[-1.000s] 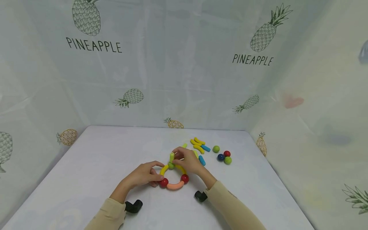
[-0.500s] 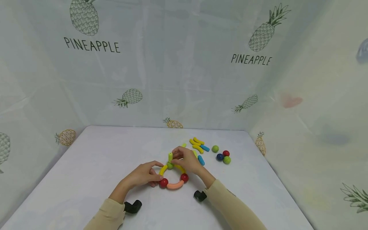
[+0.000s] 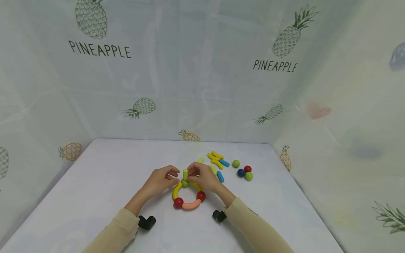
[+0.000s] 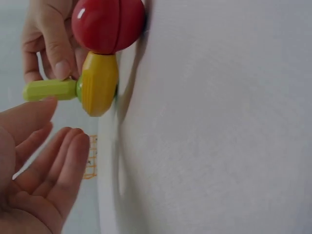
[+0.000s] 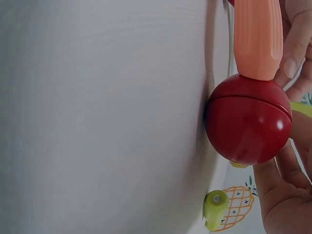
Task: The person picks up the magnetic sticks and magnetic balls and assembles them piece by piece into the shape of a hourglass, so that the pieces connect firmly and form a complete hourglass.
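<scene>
A ring of toy pieces rests on the white table (image 3: 104,186): two red balls (image 3: 178,202), a peach curved piece (image 3: 191,205), two yellow curved pieces (image 3: 175,191) and a green ball (image 3: 185,183) at the far side. A light green rod (image 4: 51,90) stands upright on that green ball. My right hand (image 3: 204,177) pinches the rod's lower end with bent fingers, partly hidden behind the pieces. My left hand (image 3: 161,181) is on the other side, fingers relaxed and apart, the thumb (image 4: 29,119) overlapping the rod in the left wrist view.
Beyond my right hand lie several yellow curved pieces (image 3: 217,164), blue rods (image 3: 220,176) and light green rods (image 3: 213,170). Loose green, red and dark blue balls (image 3: 241,173) sit farther right. A pineapple-print curtain (image 3: 202,70) hangs behind the table.
My left hand has let go of the near left red ball and yellow piece and moved up and away toward the green rod. My right hand keeps its place at the rod.
</scene>
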A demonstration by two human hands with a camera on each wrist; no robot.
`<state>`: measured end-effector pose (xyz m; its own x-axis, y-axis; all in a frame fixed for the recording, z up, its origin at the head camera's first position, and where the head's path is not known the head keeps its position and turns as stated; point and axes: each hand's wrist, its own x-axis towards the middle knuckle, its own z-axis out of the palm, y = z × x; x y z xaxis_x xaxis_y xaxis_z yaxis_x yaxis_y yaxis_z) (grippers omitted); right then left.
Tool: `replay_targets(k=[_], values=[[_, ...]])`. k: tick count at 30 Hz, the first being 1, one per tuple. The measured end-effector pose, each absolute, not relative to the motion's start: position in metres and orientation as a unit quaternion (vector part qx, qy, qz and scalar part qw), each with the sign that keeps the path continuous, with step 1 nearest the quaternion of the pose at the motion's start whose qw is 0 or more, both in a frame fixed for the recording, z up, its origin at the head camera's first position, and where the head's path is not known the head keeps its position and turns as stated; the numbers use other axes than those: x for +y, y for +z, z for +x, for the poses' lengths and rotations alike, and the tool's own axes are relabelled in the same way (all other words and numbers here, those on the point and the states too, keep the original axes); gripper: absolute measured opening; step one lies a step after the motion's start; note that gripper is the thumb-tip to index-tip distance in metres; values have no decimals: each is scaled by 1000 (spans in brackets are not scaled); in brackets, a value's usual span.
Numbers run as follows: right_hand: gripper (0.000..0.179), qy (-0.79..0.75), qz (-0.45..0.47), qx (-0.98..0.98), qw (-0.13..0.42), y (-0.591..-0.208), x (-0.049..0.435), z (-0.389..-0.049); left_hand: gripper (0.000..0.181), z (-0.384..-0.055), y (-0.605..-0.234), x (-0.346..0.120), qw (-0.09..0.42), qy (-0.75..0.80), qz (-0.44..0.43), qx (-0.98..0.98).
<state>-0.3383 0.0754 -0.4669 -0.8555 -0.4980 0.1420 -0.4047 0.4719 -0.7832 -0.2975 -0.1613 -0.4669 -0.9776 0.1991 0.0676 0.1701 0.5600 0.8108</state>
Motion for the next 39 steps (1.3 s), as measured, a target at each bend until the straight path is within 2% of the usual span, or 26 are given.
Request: replay_targets(k=[8, 22, 30, 39], values=[[22, -440, -266, 856, 48, -466, 76, -336, 23, -309, -471, -152, -17, 464, 130, 876], [18, -409, -275, 869, 45, -459, 82, -334, 21, -312, -471, -142, -14, 461, 147, 875], [23, -366, -292, 884, 19, -447, 119, -344, 22, -313, -469, -141, -10, 453, 156, 878], [27, -305, -254, 918, -14, -449, 164, -354, 24, -314, -472, -145, -8, 446, 158, 881]])
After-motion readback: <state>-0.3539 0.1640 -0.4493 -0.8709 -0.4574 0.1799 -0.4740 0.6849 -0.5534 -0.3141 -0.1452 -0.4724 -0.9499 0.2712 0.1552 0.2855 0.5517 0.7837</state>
